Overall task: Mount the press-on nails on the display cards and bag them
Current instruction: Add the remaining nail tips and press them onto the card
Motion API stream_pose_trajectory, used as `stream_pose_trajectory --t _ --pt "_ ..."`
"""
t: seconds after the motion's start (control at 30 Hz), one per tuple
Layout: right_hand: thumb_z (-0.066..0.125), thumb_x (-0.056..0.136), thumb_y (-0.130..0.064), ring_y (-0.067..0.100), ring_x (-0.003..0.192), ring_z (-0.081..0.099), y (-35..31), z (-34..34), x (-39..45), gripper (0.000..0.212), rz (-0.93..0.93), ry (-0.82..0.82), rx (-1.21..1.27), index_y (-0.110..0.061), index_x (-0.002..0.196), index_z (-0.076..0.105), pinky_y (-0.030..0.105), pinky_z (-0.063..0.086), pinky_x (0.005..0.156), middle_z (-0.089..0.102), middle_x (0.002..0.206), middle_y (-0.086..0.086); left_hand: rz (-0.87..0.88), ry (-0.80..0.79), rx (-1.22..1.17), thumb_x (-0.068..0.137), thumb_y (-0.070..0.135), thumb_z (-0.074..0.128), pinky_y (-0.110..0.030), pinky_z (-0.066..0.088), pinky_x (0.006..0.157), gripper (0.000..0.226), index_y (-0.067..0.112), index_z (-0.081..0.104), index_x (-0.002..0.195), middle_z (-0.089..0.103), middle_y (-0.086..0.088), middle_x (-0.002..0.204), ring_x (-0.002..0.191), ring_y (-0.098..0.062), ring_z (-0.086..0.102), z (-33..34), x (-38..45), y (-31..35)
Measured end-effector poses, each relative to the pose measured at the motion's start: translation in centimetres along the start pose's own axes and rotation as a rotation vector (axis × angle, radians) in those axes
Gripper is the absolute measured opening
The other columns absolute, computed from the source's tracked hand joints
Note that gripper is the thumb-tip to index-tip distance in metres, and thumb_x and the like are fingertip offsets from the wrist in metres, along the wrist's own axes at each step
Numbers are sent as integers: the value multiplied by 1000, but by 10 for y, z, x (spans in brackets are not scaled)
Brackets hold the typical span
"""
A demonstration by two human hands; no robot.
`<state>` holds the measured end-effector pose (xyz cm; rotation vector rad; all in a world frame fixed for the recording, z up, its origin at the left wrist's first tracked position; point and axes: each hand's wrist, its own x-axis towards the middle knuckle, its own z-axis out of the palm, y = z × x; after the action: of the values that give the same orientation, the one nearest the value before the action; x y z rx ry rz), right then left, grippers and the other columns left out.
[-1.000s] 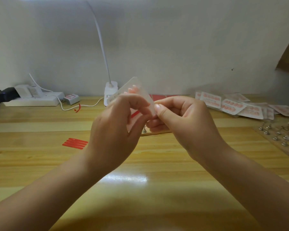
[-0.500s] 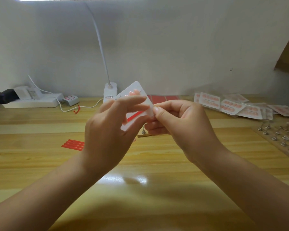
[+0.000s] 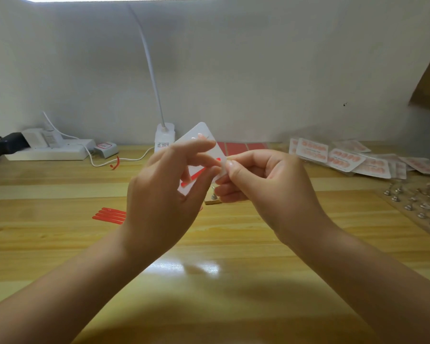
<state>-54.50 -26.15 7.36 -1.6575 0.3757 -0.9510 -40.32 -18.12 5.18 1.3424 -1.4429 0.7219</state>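
- Wooden bench [image 3: 209, 306] is stretching out glossy and bare nearest the camera, with lamp glare reflecting on it in front of the raised forearms.
- Above it, the left hand [image 3: 164, 194] is holding a white display card [image 3: 204, 131] tilted in the air, thumb under one edge and forefinger reaching across its face; that grip is closing on the card.
- A red strip [image 3: 196, 176] is running slantwise across the card, and what look like pale nails are sitting near the top corner, too small to count.
- The right hand [image 3: 266, 180] is pinching at the card's right edge with thumb and forefinger; whether that narrow grip is holding a nail, a tab or the edge alone I cannot tell.
- Judging by this, the mounting step is under way and bagging is not yet starting.
- The next move is probably calling for a steady left hold while the right presses or peels along the strip, keeping the card from bending.
- Left of the hands, loose red strips [image 3: 109, 216] are lying on the bench.
- Farther right, a board of small metal stands [image 3: 417, 207] is sitting near the edge.
- Beyond it, finished cards [image 3: 343, 157] are lying fanned in a pile.
- At the back wall, a lamp base [image 3: 164, 137] and a white power strip [image 3: 47, 151] are standing.
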Motion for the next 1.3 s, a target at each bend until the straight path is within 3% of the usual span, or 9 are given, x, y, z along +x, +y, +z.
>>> stream_pose_trajectory --t 0.17,0.37,0.5,0.7,0.77,0.87,0.97,1.3 --pt "63 90 -12 22 65 72 -2 0 0 13 19 -13 44 -2 88 71 27 59 61 72 68 11 77 61 -14 87 21 75 -5 37 71 35 19 55 116 66 13 93 72 3 50 2 0 -2" --pt "63 90 -11 22 64 72 -2 0 1 13 44 -15 68 0 88 70 28 59 60 72 68 14 186 57 89 88 23 75 -29 51 62 37 20 53 116 72 9 92 72 -2 49 0 2 -8" --pt "61 92 -9 23 66 72 -2 -2 1 13 24 -31 28 0 90 70 26 58 60 72 70 15 170 37 80 90 26 72 -21 43 64 34 19 53 117 73 7 93 75 0 48 -1 3 -6" --pt "61 92 -9 20 67 72 -3 -9 6 13 -2 6 -4 -2 91 71 24 57 60 73 72 11 207 -44 175 94 14 62 -39 53 66 34 18 50 126 74 4 102 78 -22 66 2 -1 1" --pt "61 92 -9 20 67 73 -1 -10 6 12 11 25 0 -2 91 71 24 58 60 73 72 11 111 -72 81 92 10 63 -31 52 70 32 14 55 123 72 2 107 82 -17 66 2 0 5" --pt "62 92 -9 18 67 73 1 -7 4 9 -5 24 -44 -6 89 71 25 59 62 73 73 10 -150 -50 -71 90 12 66 -13 45 62 30 20 50 114 64 13 93 71 -2 59 -3 8 8" --pt "64 90 -9 16 66 73 2 -3 1 9 -46 4 -88 -5 90 72 26 60 62 74 72 8 -314 -62 -168 83 14 74 -10 47 59 35 20 51 109 65 14 84 72 -2 63 -5 13 9" --pt "64 90 -10 15 67 72 3 1 -2 12 -136 2 -231 -14 87 75 38 61 68 73 70 2 -413 -77 -280 77 13 80 -13 51 67 36 20 57 105 71 10 77 73 -2 69 -7 15 11"
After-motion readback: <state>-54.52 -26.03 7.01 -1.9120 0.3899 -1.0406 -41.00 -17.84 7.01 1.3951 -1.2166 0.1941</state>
